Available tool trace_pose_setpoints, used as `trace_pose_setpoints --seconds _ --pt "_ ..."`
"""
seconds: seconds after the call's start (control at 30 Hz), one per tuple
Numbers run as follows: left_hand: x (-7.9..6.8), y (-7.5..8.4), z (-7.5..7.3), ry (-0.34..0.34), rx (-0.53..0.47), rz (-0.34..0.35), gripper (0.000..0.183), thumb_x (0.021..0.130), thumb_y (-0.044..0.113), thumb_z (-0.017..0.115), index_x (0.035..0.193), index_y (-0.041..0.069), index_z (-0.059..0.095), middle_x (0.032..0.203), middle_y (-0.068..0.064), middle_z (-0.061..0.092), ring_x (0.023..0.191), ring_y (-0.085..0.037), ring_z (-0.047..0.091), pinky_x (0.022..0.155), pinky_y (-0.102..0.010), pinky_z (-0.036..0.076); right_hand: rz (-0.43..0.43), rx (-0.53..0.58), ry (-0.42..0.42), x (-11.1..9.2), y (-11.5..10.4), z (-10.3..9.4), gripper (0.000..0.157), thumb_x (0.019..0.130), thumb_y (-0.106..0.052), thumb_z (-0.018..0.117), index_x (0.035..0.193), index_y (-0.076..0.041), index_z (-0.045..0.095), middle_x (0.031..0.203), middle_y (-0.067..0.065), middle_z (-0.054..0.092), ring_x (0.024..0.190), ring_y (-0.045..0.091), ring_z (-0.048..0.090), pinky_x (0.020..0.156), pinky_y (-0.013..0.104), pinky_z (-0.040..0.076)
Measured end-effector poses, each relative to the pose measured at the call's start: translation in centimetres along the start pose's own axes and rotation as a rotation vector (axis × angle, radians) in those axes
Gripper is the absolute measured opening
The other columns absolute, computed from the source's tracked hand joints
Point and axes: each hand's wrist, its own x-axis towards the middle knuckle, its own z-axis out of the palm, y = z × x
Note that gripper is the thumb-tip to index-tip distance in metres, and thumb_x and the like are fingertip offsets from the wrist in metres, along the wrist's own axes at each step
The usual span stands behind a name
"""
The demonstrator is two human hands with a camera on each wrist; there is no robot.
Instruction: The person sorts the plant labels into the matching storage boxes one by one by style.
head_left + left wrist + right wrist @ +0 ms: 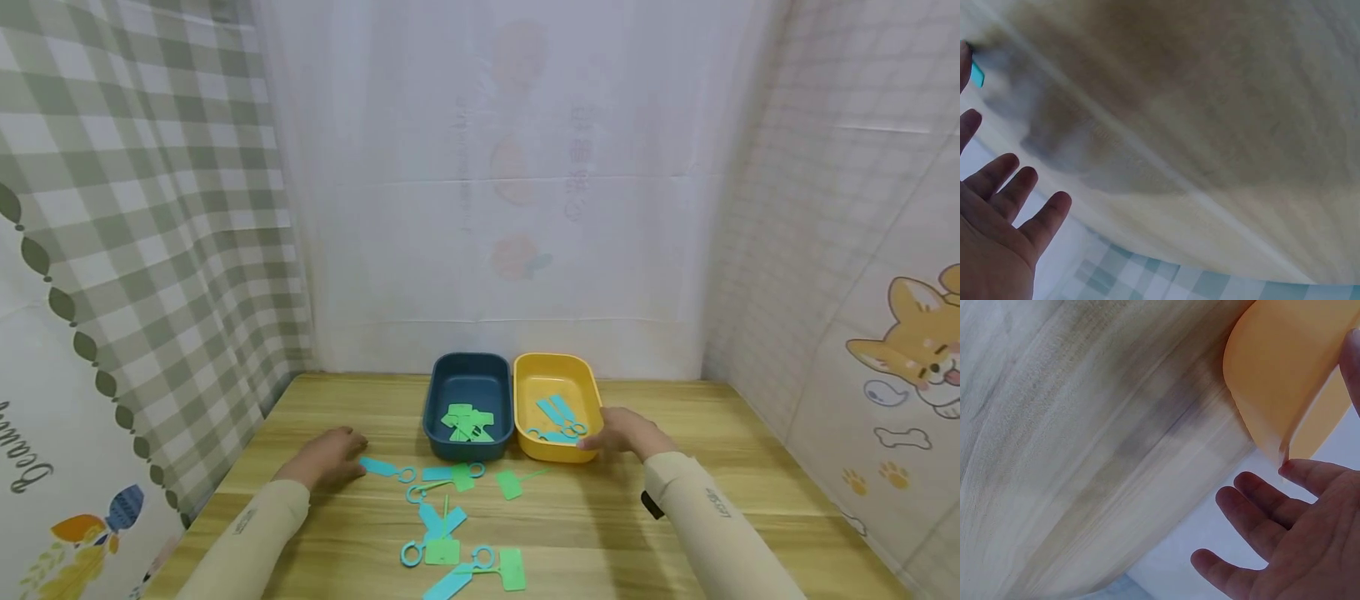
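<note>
Loosely spread, the left hand lay just beside a flat blue plastic tag with a ring end on the wood-grain tabletop; whether they touched, I couldn't tell. The right hand, fingers also apart, seemed to touch the rim of a yellow rounded rectangular bin. Such a tag looked light, thin and bendy, probably slippery when flat, so best pinched by its ring or long edge.
</note>
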Motion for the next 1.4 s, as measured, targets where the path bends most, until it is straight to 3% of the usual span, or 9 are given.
trace_pose_setpoints --seconds 0.37,0.7,0.9,1.1,1.2,1.4 --pt "-0.6 -0.1 0.2 0.004 0.031 0.036 0.041 0.092 0.022 0.072 0.129 0.005 0.064 0.137 -0.033 0.047 0.127 -0.053 0.044 0.096 -0.068 0.04 0.041 -0.023 -0.024 0.3 0.0 0.0 0.066 0.087 -0.042 0.076 0.134 -0.001 0.055 0.133 0.026 0.056 0.122 0.044 0.051 0.098 0.066 0.037" --pt "-0.1 0.1 0.5 0.11 0.106 0.095 0.021 0.083 0.021 0.08 0.099 0.009 0.074 0.127 -0.029 0.057 0.118 -0.048 0.053 0.092 -0.06 0.048 0.04 -0.031 -0.019 0.2 -0.1 -0.1 0.067 0.086 -0.043 0.076 0.132 0.001 0.055 0.131 0.026 0.057 0.122 0.044 0.051 0.099 0.063 0.039" --pt "0.0 0.3 0.5 0.096 0.123 0.091 0.014 0.082 0.02 0.081 0.088 0.011 0.072 0.117 -0.021 0.061 0.11 -0.043 0.058 0.086 -0.055 0.052 0.049 -0.037 -0.02 0.2 -0.1 0.0 0.068 0.087 -0.043 0.076 0.133 0.003 0.054 0.131 0.027 0.057 0.124 0.046 0.05 0.099 0.064 0.038" --pt "0.0 0.6 0.4 0.102 0.124 0.079 0.016 0.083 0.018 0.081 0.08 0.012 0.066 0.092 -0.003 0.055 0.083 -0.022 0.057 0.074 -0.042 0.053 0.058 -0.04 -0.022 0.2 0.0 0.0 0.069 0.087 -0.043 0.075 0.135 0.001 0.053 0.133 0.026 0.056 0.125 0.046 0.049 0.099 0.067 0.036" --pt "-0.2 0.8 0.3 0.097 0.088 0.051 0.019 0.083 0.016 0.081 0.079 0.01 0.064 0.088 -0.002 0.052 0.077 -0.017 0.051 0.069 -0.039 0.051 0.058 -0.041 -0.023 0.1 0.0 0.0 0.07 0.087 -0.043 0.075 0.135 0.003 0.052 0.133 0.027 0.055 0.125 0.047 0.049 0.099 0.067 0.037" --pt "-0.4 1.1 0.1 0.073 0.042 0.001 0.019 0.084 0.014 0.08 0.08 0.008 0.063 0.088 -0.003 0.051 0.076 -0.018 0.05 0.068 -0.039 0.051 0.067 -0.02 -0.025 0.2 0.0 0.1 0.075 0.087 -0.044 0.075 0.138 0.005 0.049 0.135 0.029 0.053 0.126 0.048 0.047 0.101 0.064 0.037"
